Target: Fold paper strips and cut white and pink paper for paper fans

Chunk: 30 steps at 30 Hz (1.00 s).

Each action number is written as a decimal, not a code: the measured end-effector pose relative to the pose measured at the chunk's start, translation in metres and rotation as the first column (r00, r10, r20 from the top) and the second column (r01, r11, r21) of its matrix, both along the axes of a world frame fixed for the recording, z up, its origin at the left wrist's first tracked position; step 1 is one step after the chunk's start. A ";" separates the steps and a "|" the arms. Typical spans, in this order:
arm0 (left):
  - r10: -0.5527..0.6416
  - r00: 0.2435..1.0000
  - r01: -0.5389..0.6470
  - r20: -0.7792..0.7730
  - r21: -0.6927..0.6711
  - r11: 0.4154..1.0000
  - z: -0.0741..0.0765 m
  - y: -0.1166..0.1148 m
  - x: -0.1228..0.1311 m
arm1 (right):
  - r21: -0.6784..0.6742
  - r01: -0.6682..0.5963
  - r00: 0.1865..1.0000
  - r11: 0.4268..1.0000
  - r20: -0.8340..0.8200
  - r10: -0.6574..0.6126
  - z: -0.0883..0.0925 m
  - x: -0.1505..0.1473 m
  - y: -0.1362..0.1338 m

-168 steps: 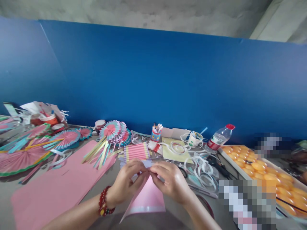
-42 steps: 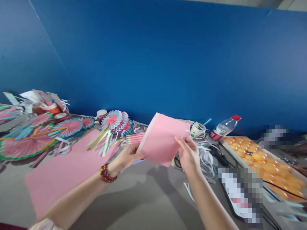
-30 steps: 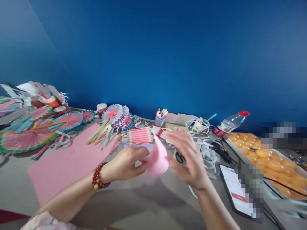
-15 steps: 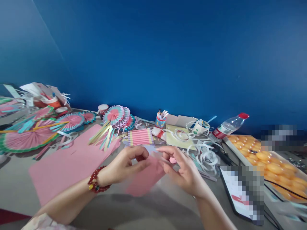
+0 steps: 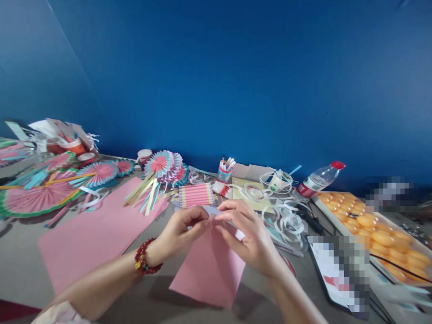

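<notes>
A small sheet of pink paper (image 5: 207,270) hangs tilted between my hands, its wide end toward me and its top edge at my fingertips. My left hand (image 5: 178,236) pinches that top edge between thumb and fingers. At the same edge is my right hand (image 5: 249,238), thumb and fingertips on the paper and the other fingers loosely curled. A beaded bracelet (image 5: 145,256) circles my left wrist. Just beyond the hands lies a pleated pink paper strip with yellow and purple ends (image 5: 196,195). A larger pink sheet (image 5: 91,234) lies to the left.
Paper fans (image 5: 43,193) and rosettes with ribbons (image 5: 160,165) spread along the left and back. A pen cup (image 5: 224,173) stands by the blue wall. Rightward are coiled white strips (image 5: 286,222), a bottle (image 5: 319,180), a phone (image 5: 332,274) and a panel with orange domes (image 5: 381,231).
The small pink sheet has swung down and toward me, and now shows more of its face. Both hands stay close together, with their fingertips drawn nearer at its top edge.
</notes>
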State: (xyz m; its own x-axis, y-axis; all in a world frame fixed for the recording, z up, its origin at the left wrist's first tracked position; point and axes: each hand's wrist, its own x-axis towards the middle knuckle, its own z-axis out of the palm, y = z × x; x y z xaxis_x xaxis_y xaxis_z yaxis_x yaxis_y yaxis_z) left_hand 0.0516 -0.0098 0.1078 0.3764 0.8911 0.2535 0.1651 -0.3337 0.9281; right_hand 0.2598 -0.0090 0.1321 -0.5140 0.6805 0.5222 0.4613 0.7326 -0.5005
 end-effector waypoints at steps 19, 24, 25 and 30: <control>0.007 0.986 0.034 -0.166 0.246 0.969 -0.007 -0.010 0.003 | 0.135 0.013 1.000 0.991 0.011 -0.015 -0.004 -0.008 -0.002; -0.009 0.990 0.040 -0.139 0.223 0.974 -0.008 -0.010 0.004 | 0.140 0.000 1.000 0.990 0.006 -0.001 -0.002 -0.009 -0.002; -0.015 0.991 0.043 -0.134 0.209 0.977 -0.008 -0.010 0.003 | 0.130 -0.003 1.000 0.991 0.006 0.002 -0.002 -0.009 -0.002; -0.017 0.992 0.039 -0.128 0.175 0.984 -0.007 -0.009 0.002 | 0.127 -0.011 1.000 0.992 0.003 0.011 -0.004 -0.008 0.000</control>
State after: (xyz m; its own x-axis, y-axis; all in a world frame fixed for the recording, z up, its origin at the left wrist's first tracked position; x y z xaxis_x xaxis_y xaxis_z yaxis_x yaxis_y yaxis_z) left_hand 0.0539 -0.0186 0.1004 0.4392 0.8251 0.3555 0.2646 -0.4969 0.8265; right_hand 0.2521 -0.0089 0.1277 -0.5226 0.6030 0.6028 0.4540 0.7952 -0.4020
